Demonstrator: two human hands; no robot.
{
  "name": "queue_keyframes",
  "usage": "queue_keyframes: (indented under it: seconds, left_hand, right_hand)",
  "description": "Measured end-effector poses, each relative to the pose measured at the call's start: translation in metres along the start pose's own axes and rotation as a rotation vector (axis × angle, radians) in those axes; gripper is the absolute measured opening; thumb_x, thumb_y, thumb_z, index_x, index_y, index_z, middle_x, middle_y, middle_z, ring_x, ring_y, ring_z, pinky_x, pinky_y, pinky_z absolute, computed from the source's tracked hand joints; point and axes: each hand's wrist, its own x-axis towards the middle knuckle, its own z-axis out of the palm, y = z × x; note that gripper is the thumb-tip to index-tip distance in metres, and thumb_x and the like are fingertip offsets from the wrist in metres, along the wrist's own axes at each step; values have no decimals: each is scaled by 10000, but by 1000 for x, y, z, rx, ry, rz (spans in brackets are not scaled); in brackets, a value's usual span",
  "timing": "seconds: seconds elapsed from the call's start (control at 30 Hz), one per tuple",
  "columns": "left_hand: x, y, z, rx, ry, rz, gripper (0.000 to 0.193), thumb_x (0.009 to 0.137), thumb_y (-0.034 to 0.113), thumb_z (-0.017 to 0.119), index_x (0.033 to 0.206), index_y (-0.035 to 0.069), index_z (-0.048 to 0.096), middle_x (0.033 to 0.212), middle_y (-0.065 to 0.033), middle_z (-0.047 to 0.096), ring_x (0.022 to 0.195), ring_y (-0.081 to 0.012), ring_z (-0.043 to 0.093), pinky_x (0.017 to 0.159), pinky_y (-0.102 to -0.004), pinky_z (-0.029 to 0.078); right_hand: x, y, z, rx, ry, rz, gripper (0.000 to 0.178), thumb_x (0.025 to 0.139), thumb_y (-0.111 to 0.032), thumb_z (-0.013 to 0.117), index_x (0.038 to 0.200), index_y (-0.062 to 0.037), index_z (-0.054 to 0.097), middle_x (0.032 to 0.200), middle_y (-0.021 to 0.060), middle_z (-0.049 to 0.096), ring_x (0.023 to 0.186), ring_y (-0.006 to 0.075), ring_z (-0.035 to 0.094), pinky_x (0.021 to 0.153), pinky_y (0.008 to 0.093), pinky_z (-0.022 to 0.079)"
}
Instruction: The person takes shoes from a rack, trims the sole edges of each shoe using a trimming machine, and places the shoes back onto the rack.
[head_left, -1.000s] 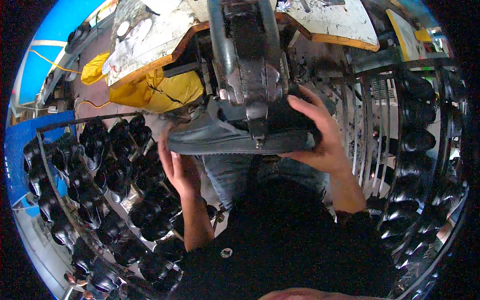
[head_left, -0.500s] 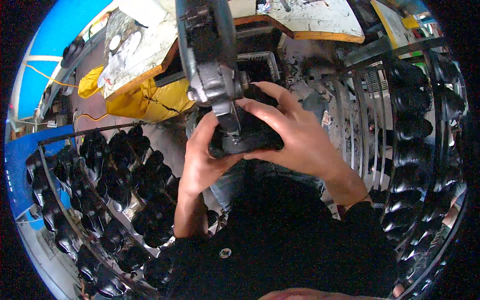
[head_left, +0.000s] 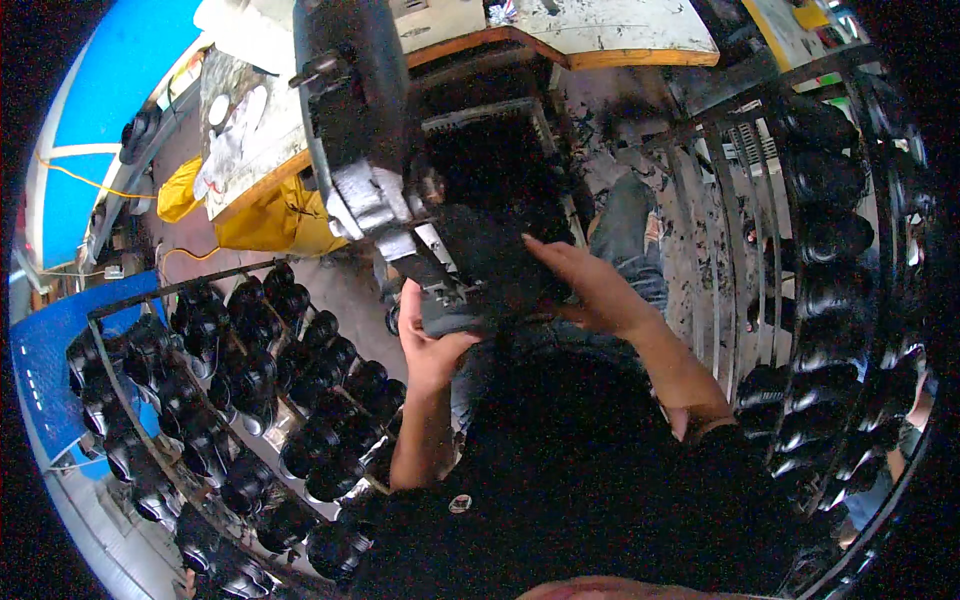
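Observation:
My left hand (head_left: 432,345) grips the near left edge of a black shoe (head_left: 500,275), with the thumb bent along the edge and a finger up its side. My right hand (head_left: 605,292) holds its right side, the forefinger stretched over the top. Much of the shoe's outline is lost against the dark behind it. Just above, a dark sewing machine head (head_left: 355,120) comes down from the upper left. Its pale metal foot part (head_left: 440,255) reaches to the shoe's left part, close to my left hand.
A rack of black shoes (head_left: 240,375) stands on the left, and a rack with more shoes (head_left: 825,235) stands on the right. Beyond the machine are a stained white worktable (head_left: 640,30), a dark crate (head_left: 540,115) and yellow cloth (head_left: 285,220).
The machine head now appears further left. The shoe has turned and moved under it, and my right hand has shifted right and lower, its fingers less curled. My left hand sits slightly further right.

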Motion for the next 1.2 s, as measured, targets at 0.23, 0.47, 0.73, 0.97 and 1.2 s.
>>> queue_keyframes:
  seconds: [0.23,0.47,0.73,0.97,1.2]
  left_hand:
    - [-8,-25,-28,-28,208,-221,727,636,-27,845,1267,20,487,1039,-73,640,906,-193,655,793,-330,553]
    - [4,33,28,145,-50,32,714,637,-116,834,1256,-23,493,1148,-119,649,1037,-229,661,899,-376,554]
    - [2,19,6,247,22,-96,665,628,-131,841,1183,-15,494,1088,-130,660,992,-234,674,846,-382,582]
    - [2,11,6,238,58,-51,711,595,-149,845,1196,-13,490,1128,-134,636,986,-237,665,827,-381,588]
    - [3,5,0,278,40,-27,780,572,-128,857,1242,3,480,1154,-129,622,1008,-246,653,834,-401,579]
  right_hand:
    - [-1,-6,-6,8,-92,32,1065,659,40,793,1566,-94,251,1321,172,538,1211,373,530,1046,419,431]
    - [-14,13,13,251,112,-21,1048,693,31,813,1565,-89,244,1529,163,406,1396,305,418,1156,373,340]
    - [-14,0,-21,54,47,54,996,677,45,799,1541,-94,322,1392,185,501,1265,357,519,1075,394,423]
    - [-16,-23,-56,-222,39,35,954,688,37,774,1532,-121,357,1339,207,518,1203,397,544,1028,406,461]
    - [-18,-19,-53,-196,40,21,912,700,-14,771,1519,-180,403,1315,212,531,1177,418,545,1000,454,472]
